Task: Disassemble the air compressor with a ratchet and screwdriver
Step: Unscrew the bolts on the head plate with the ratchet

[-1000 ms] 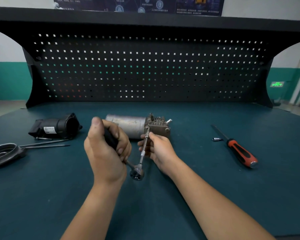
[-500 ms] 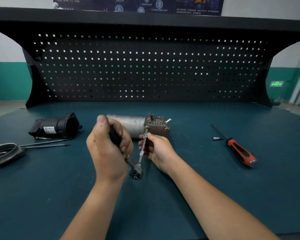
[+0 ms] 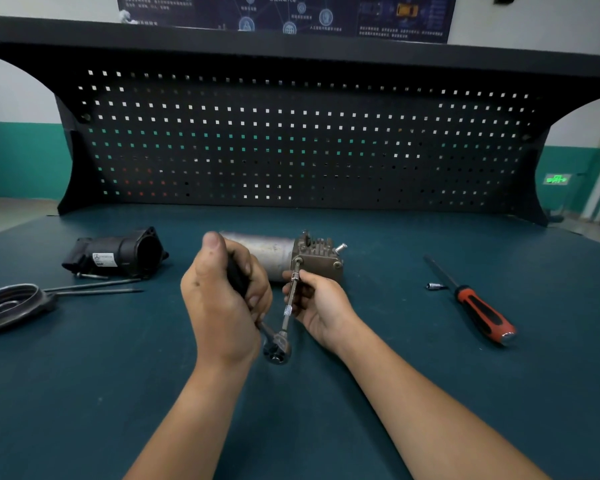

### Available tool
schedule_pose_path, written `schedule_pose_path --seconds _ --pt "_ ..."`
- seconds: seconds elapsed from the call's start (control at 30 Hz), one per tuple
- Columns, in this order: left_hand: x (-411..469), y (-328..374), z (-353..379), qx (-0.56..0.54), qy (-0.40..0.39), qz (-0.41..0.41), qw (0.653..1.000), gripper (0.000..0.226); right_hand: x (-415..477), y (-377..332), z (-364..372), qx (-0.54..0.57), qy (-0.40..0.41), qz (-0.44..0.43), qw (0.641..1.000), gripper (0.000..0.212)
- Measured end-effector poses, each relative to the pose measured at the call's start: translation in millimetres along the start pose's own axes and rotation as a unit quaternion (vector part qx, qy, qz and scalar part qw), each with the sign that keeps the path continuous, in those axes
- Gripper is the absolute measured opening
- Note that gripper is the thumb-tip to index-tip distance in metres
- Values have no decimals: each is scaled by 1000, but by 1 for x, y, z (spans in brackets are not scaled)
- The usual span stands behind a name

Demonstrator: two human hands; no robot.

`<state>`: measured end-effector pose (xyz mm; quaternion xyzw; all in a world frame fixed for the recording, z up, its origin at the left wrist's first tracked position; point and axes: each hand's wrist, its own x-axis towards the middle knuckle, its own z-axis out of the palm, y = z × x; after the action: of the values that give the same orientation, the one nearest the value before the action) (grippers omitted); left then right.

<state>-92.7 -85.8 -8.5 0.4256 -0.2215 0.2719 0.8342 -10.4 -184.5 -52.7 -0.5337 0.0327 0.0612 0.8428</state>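
The air compressor [image 3: 278, 256] lies on its side in the middle of the worktop [image 3: 395, 393], with the grey cylinder to the left and the finned metal head to the right. A ratchet [image 3: 277, 346] with a long extension bar [image 3: 289, 306] is set on a bolt at the front corner of that head. The left hand [image 3: 222, 306] has its fingers curled round the black handle of the ratchet, and the right hand [image 3: 321, 306] pinches the extension bar between thumb and fingers. To the right lie a screwdriver [image 3: 478, 311] with a red and black handle and, just beside its shaft, a small socket [image 3: 433, 286]. To the left lie a black plastic housing [image 3: 118, 254], two long thin bolts [image 3: 94, 289] and a round metal cover [image 3: 11, 303]. The worktop surface is dark teal and matt. Behind it stands a black pegboard [image 3: 291, 143] under a shelf, then a white wall with a green lower band [image 3: 21, 157], a dark poster [image 3: 291, 12] and a glowing green sign [image 3: 556, 179].
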Motion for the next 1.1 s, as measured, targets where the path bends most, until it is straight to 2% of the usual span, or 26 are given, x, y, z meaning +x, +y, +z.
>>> schedule_pose_path --seconds 0.37,0.6,1.1 --pt "-3 0 0 13 -13 20 1000 39 1 -2 2 33 16 -14 999 23" --pt "-4 -1 0 19 -1 13 1000 43 0 -1 1 -2 7 4 1000 21" --pt "-4 -2 -2 13 -12 14 1000 39 0 -3 1 21 12 0 1000 20"
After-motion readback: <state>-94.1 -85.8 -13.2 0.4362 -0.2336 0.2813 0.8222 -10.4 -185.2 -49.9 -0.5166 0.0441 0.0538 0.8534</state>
